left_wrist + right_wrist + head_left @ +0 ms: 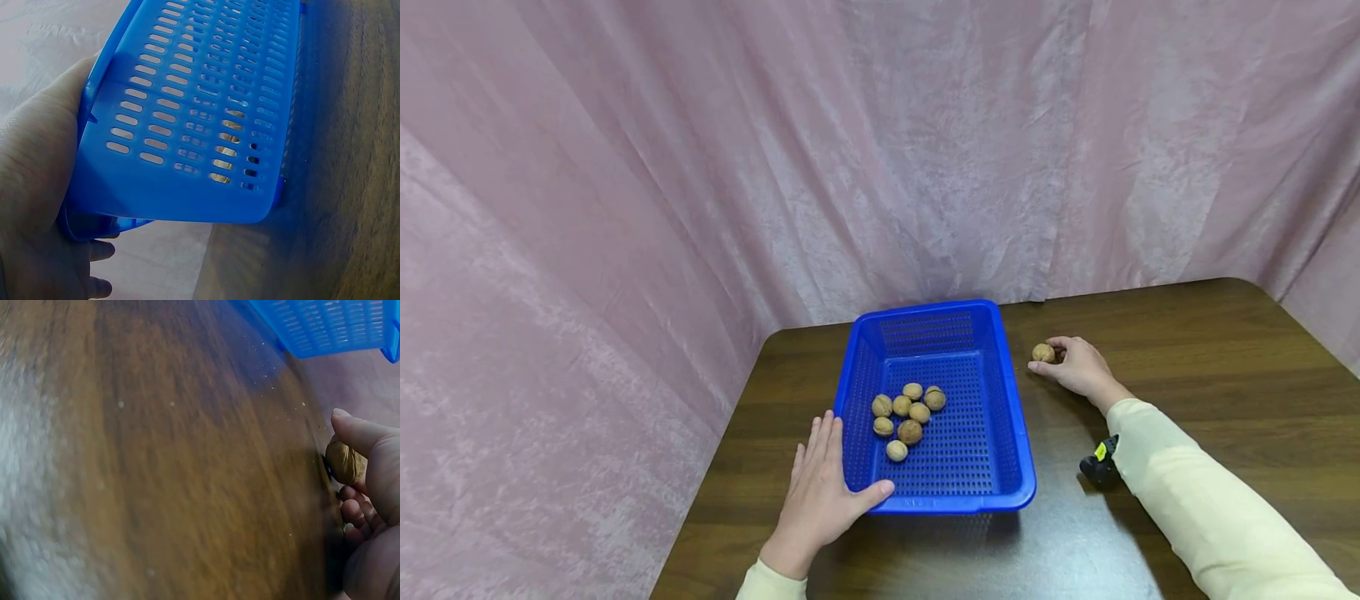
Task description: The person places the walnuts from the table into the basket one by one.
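Note:
A blue plastic basket [1018, 450] with slotted walls stands on the table, several walnuts [910, 432] grouped on the left of its floor. My left hand [820, 487] rests at the basket's near left corner, fingers straight along the left rim and thumb over the near rim. In the left wrist view, the hand [37, 162] lies along the rim beside the perforated wall. Right of the basket, my right hand [1081, 367] has its thumb and fingers around a single walnut [1042, 353]. The right wrist view shows this walnut [345, 461] between the thumb and curled fingers, low by the tabletop.
The brown wooden table [1210, 358] extends right of the basket. Behind it hangs a pink curtain [955, 167]. A black wrist device [1101, 467] with a yellow tag sits below the right sleeve. Small crumbs dot the tabletop in the right wrist view.

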The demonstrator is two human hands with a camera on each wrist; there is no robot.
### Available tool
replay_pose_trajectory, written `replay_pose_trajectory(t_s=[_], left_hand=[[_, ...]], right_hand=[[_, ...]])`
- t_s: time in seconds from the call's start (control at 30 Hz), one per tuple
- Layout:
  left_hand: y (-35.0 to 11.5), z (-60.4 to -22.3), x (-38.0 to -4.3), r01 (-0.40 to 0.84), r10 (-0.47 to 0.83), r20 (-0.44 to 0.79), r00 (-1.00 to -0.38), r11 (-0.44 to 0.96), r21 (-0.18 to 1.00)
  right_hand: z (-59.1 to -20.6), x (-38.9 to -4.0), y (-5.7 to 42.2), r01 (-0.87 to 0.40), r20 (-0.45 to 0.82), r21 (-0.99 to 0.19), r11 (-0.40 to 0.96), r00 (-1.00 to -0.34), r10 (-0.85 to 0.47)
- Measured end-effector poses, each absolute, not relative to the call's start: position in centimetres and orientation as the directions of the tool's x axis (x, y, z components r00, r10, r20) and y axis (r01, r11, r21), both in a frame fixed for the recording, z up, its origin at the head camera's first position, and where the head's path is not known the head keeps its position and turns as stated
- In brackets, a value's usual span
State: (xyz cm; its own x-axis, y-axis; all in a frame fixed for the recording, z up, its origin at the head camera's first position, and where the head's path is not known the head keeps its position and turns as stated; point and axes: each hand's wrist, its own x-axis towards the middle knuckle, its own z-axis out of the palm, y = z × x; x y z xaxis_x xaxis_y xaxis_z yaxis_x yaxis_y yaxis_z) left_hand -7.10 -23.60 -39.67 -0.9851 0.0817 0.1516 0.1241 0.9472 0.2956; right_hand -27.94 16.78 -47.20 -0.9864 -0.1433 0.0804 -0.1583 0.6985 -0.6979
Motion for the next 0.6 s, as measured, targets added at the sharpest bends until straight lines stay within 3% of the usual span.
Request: replay_pose_trajectory(t_s=[0.4,0.6], left_hand=[[-23.55,-39.72,-7.17,0.122,0.078,0.157,-0.985,0.946,0.299],[-23.58,-39.89,-7.22,0.122,0.077,0.16,-0.984,0.947,0.297]], right_hand=[[-47.45,-27.83,16.79,-0.168,0.101,-0.698,0.696,-0.985,-0.136],[-47.32,-27.3,16.99,-0.177,0.115,-0.779,0.601,-0.983,-0.14]])
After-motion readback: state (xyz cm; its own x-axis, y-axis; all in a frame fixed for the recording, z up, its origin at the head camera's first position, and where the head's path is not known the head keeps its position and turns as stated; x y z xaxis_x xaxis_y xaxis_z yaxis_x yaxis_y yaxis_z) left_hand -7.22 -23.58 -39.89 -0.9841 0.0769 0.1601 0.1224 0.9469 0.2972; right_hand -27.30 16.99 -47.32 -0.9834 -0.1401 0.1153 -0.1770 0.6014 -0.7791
